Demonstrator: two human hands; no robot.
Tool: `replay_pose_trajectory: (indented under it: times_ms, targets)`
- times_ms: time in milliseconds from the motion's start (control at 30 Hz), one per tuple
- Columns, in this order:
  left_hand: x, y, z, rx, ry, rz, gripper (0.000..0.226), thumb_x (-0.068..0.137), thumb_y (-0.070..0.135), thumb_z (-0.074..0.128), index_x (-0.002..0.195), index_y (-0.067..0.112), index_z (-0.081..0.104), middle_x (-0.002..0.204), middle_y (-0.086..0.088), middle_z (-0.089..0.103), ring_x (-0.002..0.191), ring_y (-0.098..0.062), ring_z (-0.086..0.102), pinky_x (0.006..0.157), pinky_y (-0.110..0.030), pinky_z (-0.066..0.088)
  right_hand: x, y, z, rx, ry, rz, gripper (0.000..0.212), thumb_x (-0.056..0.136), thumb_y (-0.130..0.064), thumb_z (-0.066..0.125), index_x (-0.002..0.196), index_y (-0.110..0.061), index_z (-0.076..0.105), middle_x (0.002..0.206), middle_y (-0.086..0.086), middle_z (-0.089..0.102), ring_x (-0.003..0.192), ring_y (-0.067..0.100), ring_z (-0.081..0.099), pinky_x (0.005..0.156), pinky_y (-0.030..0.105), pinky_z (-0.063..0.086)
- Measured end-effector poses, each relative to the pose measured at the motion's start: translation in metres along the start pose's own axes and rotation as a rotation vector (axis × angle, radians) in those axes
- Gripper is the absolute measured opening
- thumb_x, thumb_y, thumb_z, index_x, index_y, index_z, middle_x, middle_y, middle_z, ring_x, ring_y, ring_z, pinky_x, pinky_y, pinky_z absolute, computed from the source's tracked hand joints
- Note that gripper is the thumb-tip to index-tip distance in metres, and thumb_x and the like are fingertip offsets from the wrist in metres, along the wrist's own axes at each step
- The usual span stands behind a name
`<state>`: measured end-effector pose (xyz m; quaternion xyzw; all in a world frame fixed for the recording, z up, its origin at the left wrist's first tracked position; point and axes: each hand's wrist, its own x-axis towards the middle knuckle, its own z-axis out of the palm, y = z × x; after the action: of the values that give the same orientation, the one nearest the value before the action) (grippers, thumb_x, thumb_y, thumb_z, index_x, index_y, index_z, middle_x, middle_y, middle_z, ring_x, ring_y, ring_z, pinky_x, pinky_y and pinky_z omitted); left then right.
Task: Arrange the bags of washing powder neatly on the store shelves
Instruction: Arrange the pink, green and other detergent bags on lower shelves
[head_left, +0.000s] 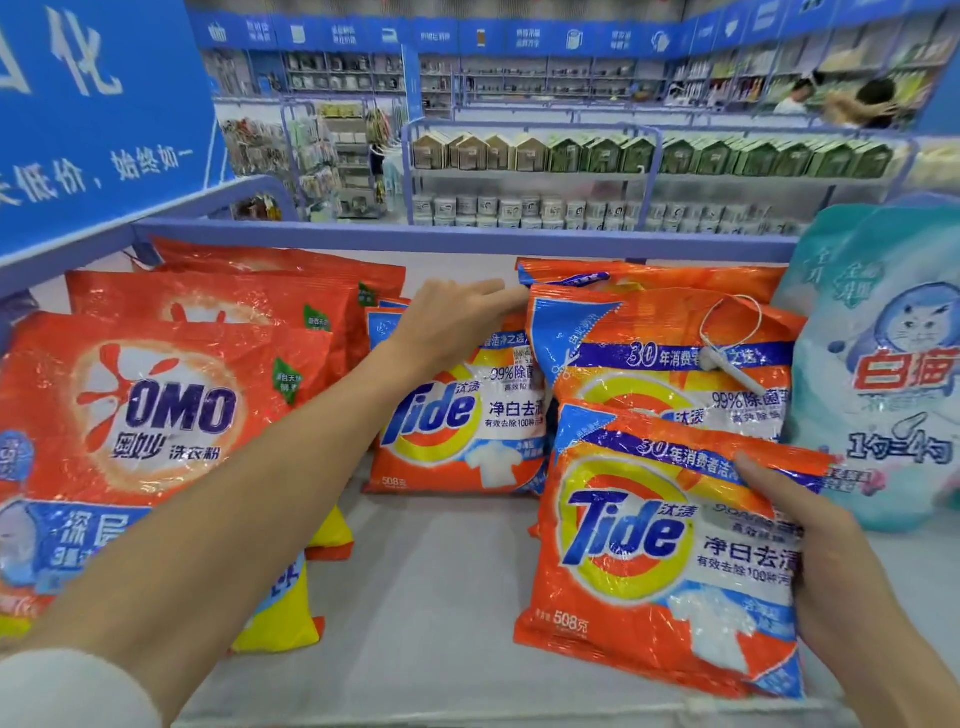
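On the white shelf (441, 582) stand orange bags of washing powder. My right hand (826, 561) grips the right edge of the front Tide bag (649, 551), thumb on its face. Behind it leans a second Tide bag (675, 358) with a white security tag. My left hand (447, 317) reaches across, fingers straight, touching the top of the middle Tide bag (462, 426) and the left edge of the tagged bag. Red OMO bags (156, 405) stand in a row on the left.
A pale blue-green detergent pouch (883, 364) stands at the right end. Yellow bags (291, 613) poke out under the OMO row. A lilac rail (467, 236) bounds the shelf's back. A blue sign (93, 104) hangs at upper left. Two people stand far back right.
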<state>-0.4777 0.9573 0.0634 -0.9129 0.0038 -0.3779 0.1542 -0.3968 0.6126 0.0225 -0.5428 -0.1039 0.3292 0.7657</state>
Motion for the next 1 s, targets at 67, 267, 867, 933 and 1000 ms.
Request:
replay_pose_trajectory:
  times_ms: [67, 267, 867, 933, 1000]
  targets:
    - [0.0, 0.002, 0.001, -0.008, 0.02, -0.029, 0.02, 0.098, 0.021, 0.059, 0.118, 0.019, 0.056, 0.081, -0.004, 0.071, 0.051, -0.031, 0.062, 0.041, -0.028, 0.042, 0.003, -0.001, 0.001, -0.013, 0.013, 0.003, 0.027, 0.078, -0.024, 0.072, 0.104, -0.019, 0.075, 0.097, 0.014, 0.079, 0.071, 0.033, 0.078, 0.062, 0.049, 0.064]
    - [0.001, 0.017, -0.011, -0.017, 0.058, -0.272, 0.034, 0.106, 0.038, 0.045, 0.1, 0.012, 0.067, 0.08, -0.002, 0.074, 0.07, -0.025, 0.069, 0.049, -0.037, 0.051, 0.004, 0.004, 0.003, -0.004, 0.012, -0.019, 0.033, 0.081, -0.029, 0.073, 0.113, -0.021, 0.074, 0.106, 0.015, 0.078, 0.081, 0.036, 0.078, 0.068, 0.055, 0.064]
    - [-0.096, 0.08, -0.092, -1.299, 0.386, -1.346, 0.076, 0.098, 0.072, 0.018, 0.095, 0.016, 0.069, 0.094, 0.001, 0.077, 0.086, -0.011, 0.073, 0.07, -0.02, 0.055, 0.04, 0.007, 0.144, -0.154, -0.205, -0.033, 0.051, 0.068, -0.05, 0.085, 0.111, -0.026, 0.076, 0.127, 0.0, 0.068, 0.122, 0.028, 0.06, 0.109, 0.055, 0.043]
    - [-0.089, 0.082, -0.099, -1.364, 0.427, -1.404, 0.07, 0.1, 0.067, 0.018, 0.099, 0.022, 0.073, 0.085, 0.006, 0.079, 0.074, -0.006, 0.074, 0.061, -0.019, 0.055, 0.046, 0.014, 0.162, -0.124, -0.221, -0.008, 0.053, 0.075, -0.054, 0.08, 0.119, -0.026, 0.072, 0.132, -0.002, 0.063, 0.121, 0.022, 0.056, 0.11, 0.049, 0.041]
    - [-0.081, 0.078, -0.098, -1.227, 0.392, -1.389, 0.038, 0.105, 0.046, 0.044, 0.097, 0.021, 0.072, 0.075, 0.009, 0.077, 0.063, -0.004, 0.072, 0.056, -0.022, 0.053, 0.056, 0.02, 0.169, -0.17, -0.216, -0.027, 0.043, 0.084, -0.057, 0.074, 0.115, -0.029, 0.068, 0.129, -0.006, 0.059, 0.111, 0.015, 0.053, 0.103, 0.041, 0.036]
